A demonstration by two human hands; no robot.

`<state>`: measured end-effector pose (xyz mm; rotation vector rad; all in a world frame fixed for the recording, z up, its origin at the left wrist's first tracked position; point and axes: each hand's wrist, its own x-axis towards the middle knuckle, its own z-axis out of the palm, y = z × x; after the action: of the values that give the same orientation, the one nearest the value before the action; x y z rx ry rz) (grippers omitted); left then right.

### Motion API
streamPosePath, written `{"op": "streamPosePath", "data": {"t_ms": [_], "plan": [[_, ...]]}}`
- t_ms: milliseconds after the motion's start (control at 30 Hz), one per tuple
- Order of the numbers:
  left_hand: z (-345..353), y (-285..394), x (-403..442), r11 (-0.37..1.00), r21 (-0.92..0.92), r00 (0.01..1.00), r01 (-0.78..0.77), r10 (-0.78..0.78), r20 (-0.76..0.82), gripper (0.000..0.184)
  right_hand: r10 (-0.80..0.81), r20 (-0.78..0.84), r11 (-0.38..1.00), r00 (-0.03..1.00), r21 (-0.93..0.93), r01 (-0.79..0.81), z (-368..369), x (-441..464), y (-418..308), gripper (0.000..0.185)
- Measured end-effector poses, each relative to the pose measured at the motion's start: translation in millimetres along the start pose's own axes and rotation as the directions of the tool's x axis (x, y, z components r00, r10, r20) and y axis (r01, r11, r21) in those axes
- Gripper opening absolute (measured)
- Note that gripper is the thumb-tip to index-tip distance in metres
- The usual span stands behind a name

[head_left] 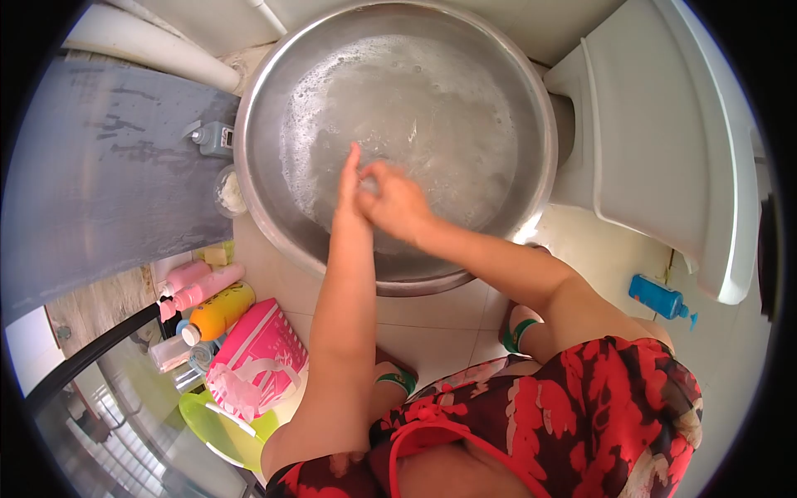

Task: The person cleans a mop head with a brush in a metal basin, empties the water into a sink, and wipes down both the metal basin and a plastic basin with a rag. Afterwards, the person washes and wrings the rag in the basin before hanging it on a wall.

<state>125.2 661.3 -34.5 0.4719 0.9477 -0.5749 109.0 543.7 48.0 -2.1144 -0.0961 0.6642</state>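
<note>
Both hands are over a large round metal basin [254, 217] holding cloudy water with foam along its edge. My left hand [349, 184] is seen edge-on, its fingers stretched straight and pointing away from me. Against its palm side rests my right hand [393, 202], slightly blurred, with the fingers curled and closed. Whether anything small lies inside those curled fingers is hidden. Ripples and splashes show on the water [415, 137] just beyond the hands.
At left stand a grey pump bottle [217, 139] and a bowl of white stuff [230, 192]. Several bottles, including an orange one [222, 310], sit by a pink basket [267, 353] and a green tub [217, 436]. At right are a white appliance [656, 124] and a blue bottle [656, 295].
</note>
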Motion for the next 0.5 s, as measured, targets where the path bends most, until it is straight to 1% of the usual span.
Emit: {"op": "streamPosePath", "data": {"t_ms": [33, 67, 100, 133, 167, 200, 233, 267, 300, 333, 367, 400, 433, 467, 500], "plan": [[-18.2, 3.2, 15.4, 1.000, 0.004, 1.000, 0.008, -0.008, 0.002, 0.053, 0.007, -0.005, 1.000, 1.000, 0.000, -0.007, 0.4, -7.9, -7.2, 0.036], [-23.4, 4.1, 20.6, 0.997, -0.073, 0.881, -0.004, 0.038, 0.472, 0.048, -0.158, -0.002, 0.987, 0.987, -0.029, 0.158, 1.4, -13.6, -12.2, 0.031], [-26.7, -4.0, 26.5, 0.993, -0.118, 0.764, -0.014, 0.087, 0.640, 0.046, -0.320, 0.007, 0.946, 0.947, -0.057, 0.320, 2.6, -15.9, -14.6, 0.028], [-29.6, -12.7, 31.9, 0.986, -0.165, 0.605, -0.003, 0.133, 0.785, 0.044, -0.410, -0.106, 0.910, 0.906, -0.121, 0.398, 9.8, -3.7, -2.0, 0.027], [-21.6, -20.6, 25.7, 0.979, -0.201, 0.427, 0.025, 0.172, 0.888, 0.043, -0.409, -0.111, 0.910, 0.906, -0.121, 0.397, 9.0, 11.3, 8.8, 0.027], [14.1, -27.7, -1.1, 0.958, -0.119, 0.829, -0.263, 0.287, 0.479, 0.043, -0.377, -0.194, 0.919, 0.905, -0.202, 0.339, 3.9, 29.9, 20.0, 0.025], [31.2, -31.4, -14.6, 0.891, 0.114, 0.889, -0.440, 0.450, -0.083, 0.042, -0.346, -0.277, 0.922, 0.897, -0.275, 0.271, -1.0, 48.3, 34.3, 0.023], [27.1, -29.4, -1.4, 0.873, 0.075, 0.874, -0.483, 0.485, -0.016, 0.043, -0.331, -0.311, 0.913, 0.891, -0.346, 0.218, -5.8, 70.7, 59.5, 0.021], [30.7, -27.0, -7.2, 0.873, 0.075, 0.875, -0.482, 0.484, -0.017, 0.043, -0.320, -0.344, 0.895, 0.883, -0.414, 0.163, -14.9, 86.4, 80.9, 0.019], [38.5, -21.8, -17.7, 0.857, 0.137, 0.853, -0.497, 0.512, -0.099, 0.043, -0.321, -0.344, 0.895, 0.883, -0.414, 0.164, -26.3, 88.8, 89.7, 0.019], [41.3, -18.0, -24.0, 0.839, 0.199, 0.823, -0.506, 0.539, -0.179, 0.044, -0.241, -0.258, 0.947, 0.936, -0.274, 0.169, -36.7, 88.9, 97.3, 0.018], [36.8, -14.4, -25.0, 0.839, 0.195, 0.822, -0.507, 0.539, -0.183, 0.044, -0.173, -0.153, 0.980, 0.973, -0.131, 0.153, -44.5, 88.7, 101.4, 0.019], [30.8, -9.2, -26.9, 0.786, 0.402, 0.810, -0.470, 0.565, -0.158, 0.043, -0.171, -0.147, 0.980, 0.974, -0.132, 0.152, -49.5, 89.3, 104.6, 0.019], [24.2, -4.6, -29.0, 0.694, 0.590, 0.801, -0.413, 0.585, -0.127, 0.042, -0.080, -0.061, 0.988, 0.995, -0.141, 0.071, -54.3, 89.5, 105.2, 0.020], [14.4, -1.0, -26.6, 0.694, 0.587, 0.798, -0.416, 0.588, -0.130, 0.042, 0.009, 0.022, 0.988, 1.000, -0.157, -0.005, -58.8, 93.1, 105.8, 0.022]]}}
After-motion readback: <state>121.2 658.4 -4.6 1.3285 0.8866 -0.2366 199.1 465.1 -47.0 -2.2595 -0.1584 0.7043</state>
